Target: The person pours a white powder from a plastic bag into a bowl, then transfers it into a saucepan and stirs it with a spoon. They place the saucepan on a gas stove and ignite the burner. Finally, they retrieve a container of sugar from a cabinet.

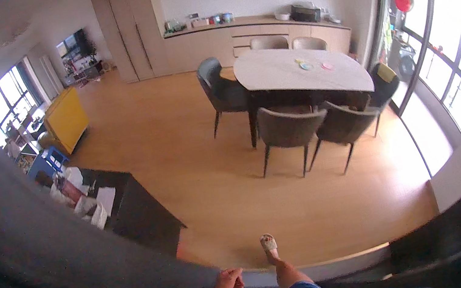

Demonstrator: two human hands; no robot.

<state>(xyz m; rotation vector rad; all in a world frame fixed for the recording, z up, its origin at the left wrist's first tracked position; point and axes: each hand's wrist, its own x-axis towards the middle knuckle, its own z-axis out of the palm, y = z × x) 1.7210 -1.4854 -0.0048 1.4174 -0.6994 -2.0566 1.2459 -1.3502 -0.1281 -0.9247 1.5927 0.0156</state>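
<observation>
My left hand (229, 281) is low in the head view, its fingers curled, with a dark band on the wrist; whether it holds anything is hard to tell. My right hand is out of view. Below me one foot in a light open-toed slipper (268, 242) steps on the wooden floor (219, 183). Ahead stands a dining table (277, 68) with a pale marbled top, bearing a few small coloured items (306, 66). Two grey chairs (292, 126) stand on its near side.
At the left is a dark cabinet (145, 210) with bags and paper on top. Farther off are a yellow sofa (65, 120), a blue stool (56, 157) and a long sideboard (199, 47). Glass sliding doors (414, 33) stand at the right. A floor edge (347, 257) crosses near my foot.
</observation>
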